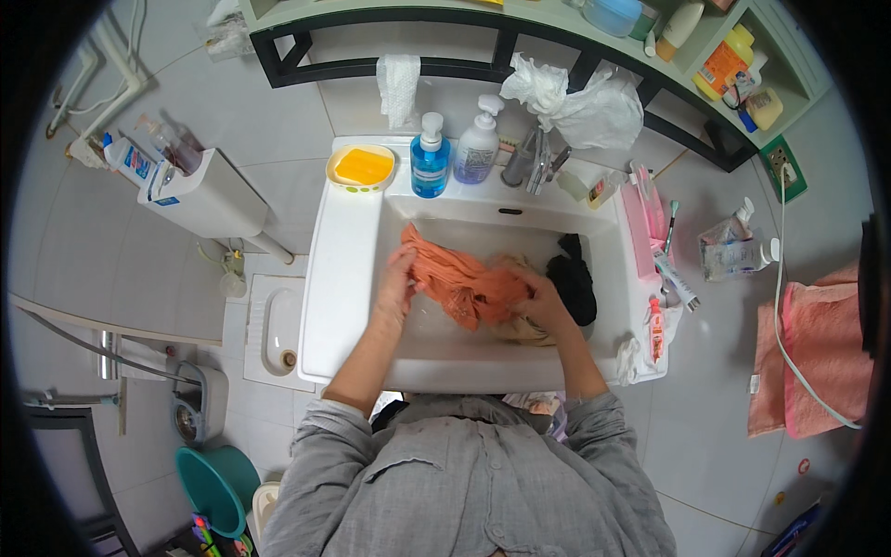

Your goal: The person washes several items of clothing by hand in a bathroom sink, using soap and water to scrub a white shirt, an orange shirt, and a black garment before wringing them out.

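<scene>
An orange cloth garment [459, 278], crumpled and wet-looking, stretches between my two hands over the basin of the white ceramic sink [341, 292]. My left hand [400, 278] grips its upper left end, thumb against the fabric. At the other end my right hand [541, 301] has hold of a bunched part; its fingertips are partly hidden and slightly blurred. Beneath and behind the orange fabric lies a beige cloth [532, 333], mostly covered. A black cloth [574, 285] rests against the basin's right side, close to my right hand but apart from it.
Along the sink's back ledge stand a soap dish [360, 184] with a yellow bar, a blue pump bottle [429, 160], a white pump bottle [477, 150] and the faucet [539, 163]. A pink toothbrush holder [640, 226] occupies the right rim. A black-framed shelf [431, 67] overhangs the back.
</scene>
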Available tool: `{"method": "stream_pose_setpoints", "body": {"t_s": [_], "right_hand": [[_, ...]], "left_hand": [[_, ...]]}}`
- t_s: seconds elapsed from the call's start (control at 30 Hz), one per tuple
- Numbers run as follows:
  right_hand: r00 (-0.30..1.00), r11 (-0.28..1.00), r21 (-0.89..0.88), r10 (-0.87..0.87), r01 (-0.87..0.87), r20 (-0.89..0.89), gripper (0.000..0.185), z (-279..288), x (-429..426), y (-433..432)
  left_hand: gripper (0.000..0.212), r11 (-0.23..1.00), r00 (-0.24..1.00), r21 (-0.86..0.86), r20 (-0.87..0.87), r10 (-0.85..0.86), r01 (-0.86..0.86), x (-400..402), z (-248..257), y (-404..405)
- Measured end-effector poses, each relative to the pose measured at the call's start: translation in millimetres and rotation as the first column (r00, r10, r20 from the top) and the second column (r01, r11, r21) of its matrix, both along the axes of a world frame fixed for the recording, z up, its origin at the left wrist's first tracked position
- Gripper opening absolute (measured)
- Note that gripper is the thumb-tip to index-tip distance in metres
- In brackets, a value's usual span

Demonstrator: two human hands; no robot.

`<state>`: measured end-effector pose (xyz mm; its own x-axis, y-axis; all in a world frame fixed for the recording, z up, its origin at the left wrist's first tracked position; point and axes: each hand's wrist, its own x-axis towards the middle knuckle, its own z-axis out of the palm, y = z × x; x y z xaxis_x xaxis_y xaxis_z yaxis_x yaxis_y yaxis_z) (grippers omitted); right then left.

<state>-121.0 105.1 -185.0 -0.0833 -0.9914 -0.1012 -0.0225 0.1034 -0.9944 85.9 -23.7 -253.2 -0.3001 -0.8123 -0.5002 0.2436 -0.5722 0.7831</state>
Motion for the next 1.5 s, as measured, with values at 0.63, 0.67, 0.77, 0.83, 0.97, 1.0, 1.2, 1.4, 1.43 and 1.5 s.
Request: {"method": "stream_pose_setpoints", "body": {"t_s": [0.63,0.67,0.77,0.83,0.97,1.0,1.2,1.4,1.43,1.5], "right_hand": [[0.883,0.993,0.119,0.074,-0.021,-0.464,0.039,-127.8,44.6,-29.4],[0.905,0.992,0.112,-0.001,0.053,-0.424,0.039,-135.1,48.2,-36.1],[0.994,0.816,0.568,-0.099,0.110,-0.051,0.037,-108.8,88.0,-60.4],[0.980,0.881,0.449,-0.072,0.150,-0.186,0.035,-131.7,89.2,-62.9],[0.985,0.942,0.320,-0.052,0.102,-0.162,0.031,-160.1,74.9,-59.0],[0.998,0.906,0.422,-0.018,0.039,-0.054,0.031,-147.0,69.5,-59.6],[0.982,0.895,0.405,-0.160,0.187,-0.099,0.031,-142.5,71.8,-59.7],[0.866,0.871,0.400,-0.053,0.283,-0.497,0.033,-140.6,97.9,-71.5],[0.869,0.868,0.408,-0.052,0.282,-0.492,0.033,-143.7,98.6,-72.0],[0.901,0.869,0.429,-0.041,0.245,-0.432,0.028,-149.3,97.1,-71.4]], "left_hand": [[0.018,0.966,0.927,-0.082,0.270,0.259,-0.245,-17.4,-83.8,27.3],[0.019,0.971,0.971,0.179,0.205,0.123,-0.161,-18.0,-62.0,29.2],[0.015,0.953,0.983,0.267,0.156,0.101,-0.140,3.9,-68.0,26.3],[0.013,0.962,0.984,0.249,0.164,0.075,-0.115,3.9,-76.6,26.3],[0.009,0.954,0.973,0.202,0.105,0.205,-0.223,-4.4,-62.4,37.9],[0.009,0.953,0.973,0.203,0.105,0.207,-0.225,-1.2,-54.2,38.4],[0.019,0.977,0.978,0.089,0.105,0.183,-0.192,-1.0,-37.5,47.9],[0.016,0.938,0.948,0.235,0.251,0.196,-0.256,6.9,-59.8,52.1],[0.018,0.935,0.974,0.288,0.147,0.172,-0.209,10.9,-61.1,51.6],[0.020,0.927,0.987,0.340,0.040,0.155,-0.159,15.4,-62.2,50.2]]}}
